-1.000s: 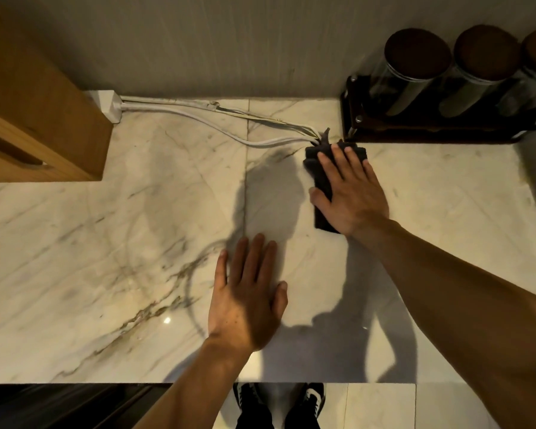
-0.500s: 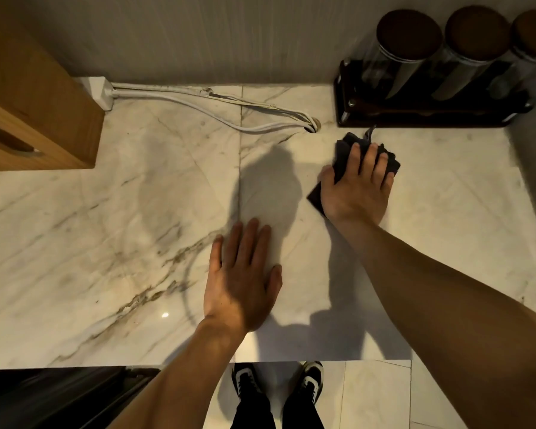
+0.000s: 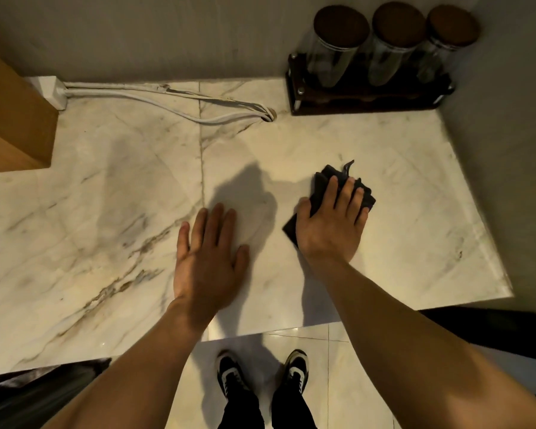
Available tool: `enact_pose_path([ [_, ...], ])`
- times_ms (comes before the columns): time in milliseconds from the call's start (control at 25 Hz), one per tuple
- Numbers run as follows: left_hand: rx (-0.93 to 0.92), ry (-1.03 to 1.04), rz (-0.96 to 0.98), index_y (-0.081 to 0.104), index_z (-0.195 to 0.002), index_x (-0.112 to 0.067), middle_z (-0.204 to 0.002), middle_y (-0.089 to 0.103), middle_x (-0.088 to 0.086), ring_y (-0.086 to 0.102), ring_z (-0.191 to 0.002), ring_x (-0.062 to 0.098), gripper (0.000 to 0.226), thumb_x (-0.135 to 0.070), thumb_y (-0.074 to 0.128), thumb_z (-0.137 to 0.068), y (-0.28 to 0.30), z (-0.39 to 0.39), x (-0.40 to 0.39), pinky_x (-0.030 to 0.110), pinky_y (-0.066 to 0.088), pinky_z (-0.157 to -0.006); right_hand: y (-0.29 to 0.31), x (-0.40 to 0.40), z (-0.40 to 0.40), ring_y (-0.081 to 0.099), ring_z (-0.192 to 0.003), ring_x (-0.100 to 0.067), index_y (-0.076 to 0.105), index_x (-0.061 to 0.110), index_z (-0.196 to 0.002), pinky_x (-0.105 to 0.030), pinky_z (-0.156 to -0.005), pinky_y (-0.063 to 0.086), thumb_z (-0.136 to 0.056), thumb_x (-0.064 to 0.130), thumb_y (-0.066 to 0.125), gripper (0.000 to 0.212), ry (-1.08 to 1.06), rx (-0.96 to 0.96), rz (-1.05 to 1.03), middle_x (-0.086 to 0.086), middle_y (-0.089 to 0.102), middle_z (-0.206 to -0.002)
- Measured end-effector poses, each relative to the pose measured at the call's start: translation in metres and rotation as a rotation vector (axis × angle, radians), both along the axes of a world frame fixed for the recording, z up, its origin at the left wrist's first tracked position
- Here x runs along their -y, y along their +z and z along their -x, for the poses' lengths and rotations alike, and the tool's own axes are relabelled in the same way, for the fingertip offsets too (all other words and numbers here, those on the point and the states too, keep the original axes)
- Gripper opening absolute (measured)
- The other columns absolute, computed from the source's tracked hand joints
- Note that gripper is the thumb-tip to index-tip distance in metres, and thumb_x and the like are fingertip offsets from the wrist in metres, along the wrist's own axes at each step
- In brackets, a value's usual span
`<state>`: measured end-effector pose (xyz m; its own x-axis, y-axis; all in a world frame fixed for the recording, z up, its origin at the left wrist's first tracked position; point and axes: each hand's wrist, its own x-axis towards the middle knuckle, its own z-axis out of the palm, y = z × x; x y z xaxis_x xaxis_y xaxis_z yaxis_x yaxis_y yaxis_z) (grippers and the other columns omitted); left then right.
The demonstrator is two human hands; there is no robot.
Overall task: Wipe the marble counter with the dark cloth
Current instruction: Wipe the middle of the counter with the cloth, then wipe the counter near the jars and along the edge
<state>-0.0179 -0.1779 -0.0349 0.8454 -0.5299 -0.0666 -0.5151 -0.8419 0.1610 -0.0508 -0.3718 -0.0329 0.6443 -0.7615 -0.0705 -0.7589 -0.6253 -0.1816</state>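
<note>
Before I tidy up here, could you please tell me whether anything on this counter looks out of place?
Loose white cables sprawl over the white marble counter from a white power strip into a round hole. Brownish streaks front-left may be veining or stains.

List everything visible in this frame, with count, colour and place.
counter: one, white marble, brown veins, centre
cloth: one, dark, on the counter right of centre
jars: three, clear, brown lids, back right
rack: one, dark, holding the jars
cables: several, white, along the back wall
power strip: one, white, back left
wooden box: one, brown, left edge
floor: pale tiles, bottom
shoes: two, black and white, on the floor
left hand: one, flat on the counter
right hand: one, pressing the cloth
</note>
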Motion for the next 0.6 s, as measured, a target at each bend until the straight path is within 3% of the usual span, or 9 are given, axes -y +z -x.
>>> enact_pose_path([
  [160,0.029,-0.035,0.030,0.035,-0.145,-0.009,-0.151,0.037,0.019,0.029,-0.138,0.040,0.062,-0.044,0.034,-0.094,0.000,-0.001,-0.001,0.059,0.019,-0.114,-0.001,-0.010,0.037,0.003,-0.147,-0.027,0.018,0.015,-0.151,-0.046,-0.118,0.004,-0.095,0.048,0.026,0.065,-0.008,0.025,0.020,-0.012,0.013,-0.160],
  [360,-0.024,0.000,0.038,0.026,-0.149,-0.011,-0.158,0.025,0.014,0.015,-0.145,0.035,0.066,-0.046,0.027,-0.093,0.000,0.002,0.001,0.053,0.007,-0.118,-0.003,-0.019,0.074,0.001,-0.147,-0.027,0.017,0.016,-0.151,-0.046,-0.118,0.003,-0.095,0.048,0.026,0.065,-0.003,0.041,0.010,-0.011,0.011,-0.161],
  [600,0.028,-0.078,0.074,0.039,-0.138,-0.007,-0.143,0.041,0.016,0.034,-0.130,0.038,0.051,-0.028,0.047,-0.092,0.014,0.006,0.002,0.058,0.018,-0.111,-0.006,-0.017,0.101,-0.002,-0.147,-0.025,0.012,0.020,-0.152,-0.044,-0.118,-0.002,-0.093,0.052,0.021,0.067,0.090,0.014,-0.012,-0.009,0.005,-0.161],
])
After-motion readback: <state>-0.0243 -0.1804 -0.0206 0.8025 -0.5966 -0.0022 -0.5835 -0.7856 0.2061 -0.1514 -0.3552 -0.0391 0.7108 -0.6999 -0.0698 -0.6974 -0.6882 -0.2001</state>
